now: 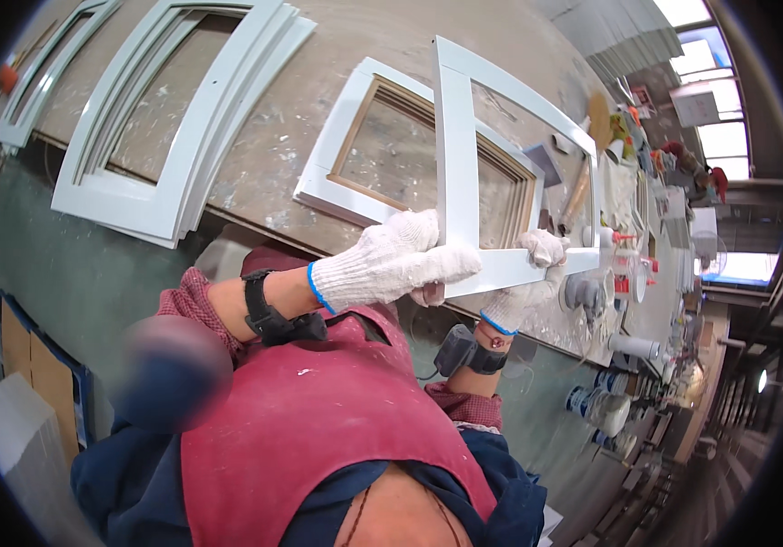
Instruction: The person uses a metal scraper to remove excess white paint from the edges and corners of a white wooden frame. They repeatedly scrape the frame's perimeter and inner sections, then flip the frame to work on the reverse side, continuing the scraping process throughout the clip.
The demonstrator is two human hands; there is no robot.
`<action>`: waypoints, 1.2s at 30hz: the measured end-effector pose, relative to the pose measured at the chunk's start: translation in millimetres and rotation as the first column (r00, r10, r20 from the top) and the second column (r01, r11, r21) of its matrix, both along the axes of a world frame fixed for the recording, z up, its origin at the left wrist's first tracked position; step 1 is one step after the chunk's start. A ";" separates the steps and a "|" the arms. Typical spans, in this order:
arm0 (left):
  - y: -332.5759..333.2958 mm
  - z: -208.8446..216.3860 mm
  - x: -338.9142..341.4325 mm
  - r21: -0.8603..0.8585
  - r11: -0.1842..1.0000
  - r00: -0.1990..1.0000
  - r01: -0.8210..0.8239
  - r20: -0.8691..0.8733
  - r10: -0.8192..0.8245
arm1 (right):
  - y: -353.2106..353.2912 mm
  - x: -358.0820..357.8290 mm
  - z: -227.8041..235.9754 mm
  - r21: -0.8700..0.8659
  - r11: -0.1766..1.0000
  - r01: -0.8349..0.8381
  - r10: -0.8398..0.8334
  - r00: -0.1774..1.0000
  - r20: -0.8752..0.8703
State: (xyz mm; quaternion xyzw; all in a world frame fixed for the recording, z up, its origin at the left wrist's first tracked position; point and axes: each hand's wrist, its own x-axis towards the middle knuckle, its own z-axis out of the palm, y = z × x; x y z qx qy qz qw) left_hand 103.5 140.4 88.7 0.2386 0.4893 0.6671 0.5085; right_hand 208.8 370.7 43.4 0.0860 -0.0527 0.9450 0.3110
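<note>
Both of my hands wear white knitted gloves with blue cuffs, and between them a white rectangular frame point(455, 164) is held tilted up over the worktable. My left hand point(391, 263) grips its lower left corner, fingers closed around the edge. On the bottom rail, farther right, my right hand point(542, 269) has its fingers wrapped over the bar. Behind the held piece lies a stack of white frames point(332, 137) with brown inner edges, partly hidden by it.
The worktable point(268, 155) is stained with white marks. More white frames point(202, 118) are stacked on it at the left. Red-tipped bottles point(627, 273) and a brown roll point(576, 196) are on the right side. Tubs point(603, 410) stand below the table; panels point(36, 374) lean at lower left.
</note>
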 end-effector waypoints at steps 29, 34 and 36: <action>-6.1 3.4 -71.2 0.264 0.868 0.872 -0.420 -0.147 0.467 | -17.9 16.4 10.9 -0.084 0.985 -0.150 0.163 0.970 0.182; -12.4 15.7 -60.6 0.279 0.903 0.884 -0.328 -0.247 0.397 | -21.6 14.7 15.8 -0.146 0.978 -0.151 0.173 0.973 0.154; -5.4 5.9 -57.7 0.237 0.905 0.859 -0.354 -0.300 0.415 | -15.3 15.4 9.8 -0.130 0.981 -0.147 0.167 0.972 0.165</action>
